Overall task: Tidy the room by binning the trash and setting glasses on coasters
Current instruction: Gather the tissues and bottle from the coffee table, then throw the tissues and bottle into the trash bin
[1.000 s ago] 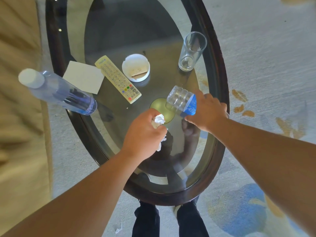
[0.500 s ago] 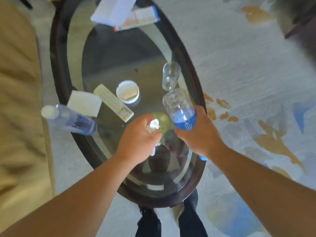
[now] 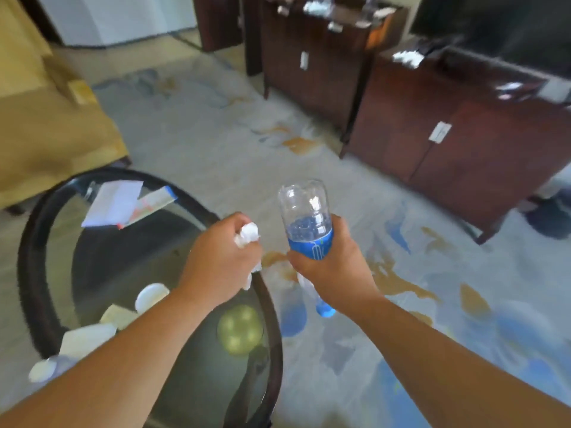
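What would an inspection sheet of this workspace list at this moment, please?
Surface: oval glass table with a dark rim.
Job's things: crumpled tissue and plastic bottle, cap down, both in hand; green coaster bare; no glass in view.
Clutter: papers, white dish, white-capped bottle at the near edge.
Hands: left hand grips the tissue; right hand grips the bottle.
Cables: nothing seen.
Surroundings: patterned carpet, dark wood cabinets, beige seat.
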A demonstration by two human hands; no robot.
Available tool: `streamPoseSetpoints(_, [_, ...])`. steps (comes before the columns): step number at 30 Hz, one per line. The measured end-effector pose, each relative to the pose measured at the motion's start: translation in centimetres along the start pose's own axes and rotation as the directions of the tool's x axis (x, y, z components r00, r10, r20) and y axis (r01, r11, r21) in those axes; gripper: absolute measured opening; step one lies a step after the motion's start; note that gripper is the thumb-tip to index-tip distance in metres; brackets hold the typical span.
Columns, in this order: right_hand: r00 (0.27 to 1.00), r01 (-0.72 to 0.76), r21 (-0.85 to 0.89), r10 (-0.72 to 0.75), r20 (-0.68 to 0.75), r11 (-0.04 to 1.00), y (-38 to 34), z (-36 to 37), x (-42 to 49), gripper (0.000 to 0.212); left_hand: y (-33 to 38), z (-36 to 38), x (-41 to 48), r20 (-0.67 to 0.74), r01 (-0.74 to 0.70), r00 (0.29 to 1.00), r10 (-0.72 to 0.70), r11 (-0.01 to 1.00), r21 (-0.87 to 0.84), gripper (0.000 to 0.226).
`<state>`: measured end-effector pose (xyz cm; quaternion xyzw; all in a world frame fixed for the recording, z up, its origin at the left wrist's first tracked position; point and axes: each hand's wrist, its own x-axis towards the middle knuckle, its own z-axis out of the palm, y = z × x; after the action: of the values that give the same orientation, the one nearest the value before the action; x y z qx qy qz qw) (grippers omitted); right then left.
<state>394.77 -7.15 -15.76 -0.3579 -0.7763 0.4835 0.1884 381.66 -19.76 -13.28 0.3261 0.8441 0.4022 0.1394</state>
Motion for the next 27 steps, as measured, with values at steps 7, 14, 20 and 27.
streamPoseSetpoints(7, [0.971, 0.072, 0.068, -0.054, -0.235, 0.995, -0.7, -16.3, -3.1, 0.044, 15.5, 5.5, -0.6, 0.005, -0.212, 0.977, 0.213, 0.976, -0.038, 0.016])
streamPoseSetpoints(14, [0.907, 0.097, 0.007, -0.085, -0.413, 0.995, 3.3, -35.8, -6.7, 0.044, 31.7, 17.2, -2.5, 0.079, -0.385, 0.917, 0.392, 0.918, -0.090, 0.014])
streamPoseSetpoints(20, [0.824, 0.037, -0.008, -0.036, -0.566, 0.999, 6.6, -49.3, -10.2, 0.044, 43.0, 25.7, -4.0, 0.142, -0.497, 0.844, 0.517, 0.854, -0.157, 0.013])
streamPoseSetpoints(27, [0.705, -0.041, 0.025, 0.047, -0.708, 0.999, 9.9, -58.4, -12.1, 0.044, 52.3, 33.9, -3.9, 0.265, -0.618, 0.701, 0.662, 0.749, -0.238, 0.003])
